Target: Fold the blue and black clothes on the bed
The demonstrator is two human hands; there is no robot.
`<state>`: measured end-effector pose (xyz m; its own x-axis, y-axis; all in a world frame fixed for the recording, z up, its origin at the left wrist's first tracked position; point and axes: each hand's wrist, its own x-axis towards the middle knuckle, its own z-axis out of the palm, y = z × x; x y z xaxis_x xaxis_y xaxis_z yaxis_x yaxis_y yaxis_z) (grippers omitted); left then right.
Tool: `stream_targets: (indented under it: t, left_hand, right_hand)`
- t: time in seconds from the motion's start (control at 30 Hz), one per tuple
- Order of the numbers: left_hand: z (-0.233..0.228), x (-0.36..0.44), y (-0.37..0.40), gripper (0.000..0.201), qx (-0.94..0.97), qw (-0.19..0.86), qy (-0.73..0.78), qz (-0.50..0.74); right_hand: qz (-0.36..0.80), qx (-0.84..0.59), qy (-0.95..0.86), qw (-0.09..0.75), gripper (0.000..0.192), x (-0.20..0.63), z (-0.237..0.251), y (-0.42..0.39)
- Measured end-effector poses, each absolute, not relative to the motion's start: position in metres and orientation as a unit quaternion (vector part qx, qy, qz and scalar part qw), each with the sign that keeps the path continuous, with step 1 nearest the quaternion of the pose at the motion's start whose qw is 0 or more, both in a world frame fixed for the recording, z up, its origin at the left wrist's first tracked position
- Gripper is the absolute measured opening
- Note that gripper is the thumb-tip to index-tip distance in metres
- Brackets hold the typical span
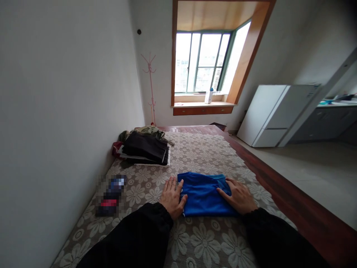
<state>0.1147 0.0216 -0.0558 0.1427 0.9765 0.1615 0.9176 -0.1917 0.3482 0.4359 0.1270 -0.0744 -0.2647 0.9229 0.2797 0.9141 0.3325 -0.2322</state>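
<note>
While left hand [173, 197] and right hand [241, 195] lie spread on one blue garment [203, 197], one clothes pile [145, 147] borders the bed's [200, 149] left edge.

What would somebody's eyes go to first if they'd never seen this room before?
Probably the bright blue cloth, low in the middle on the flowery cover, with the left hand and right hand at its two sides. Next might come the glowing window at the top, then the dark clothes pile by the wall on the left.
</note>
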Motion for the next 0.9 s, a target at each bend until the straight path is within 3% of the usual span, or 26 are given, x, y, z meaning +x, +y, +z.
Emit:
stream_targets:
  t: [0.17,0.4,0.63,0.77,0.9]
  left_hand:
    - [-0.054,0.116,0.021,0.068,0.755,0.080,0.629,0.170]
    - [-0.050,0.116,0.019,0.069,0.749,0.096,0.636,0.161]
    - [-0.049,0.116,0.018,0.070,0.747,0.095,0.636,0.169]
    - [-0.049,0.116,0.017,0.070,0.746,0.092,0.637,0.171]
    - [-0.048,0.117,0.017,0.070,0.745,0.089,0.638,0.170]
  right_hand:
    - [0.060,-0.590,-0.781,0.197,0.054,0.439,-0.073,0.128]
    - [0.285,-0.511,-0.763,0.275,0.091,0.443,-0.057,0.120]
    - [0.429,-0.467,-0.719,0.284,0.093,0.448,-0.039,0.118]
    - [0.352,-0.524,-0.733,0.252,0.082,0.454,-0.047,0.124]
    - [0.228,-0.592,-0.742,0.219,0.085,0.456,-0.058,0.125]
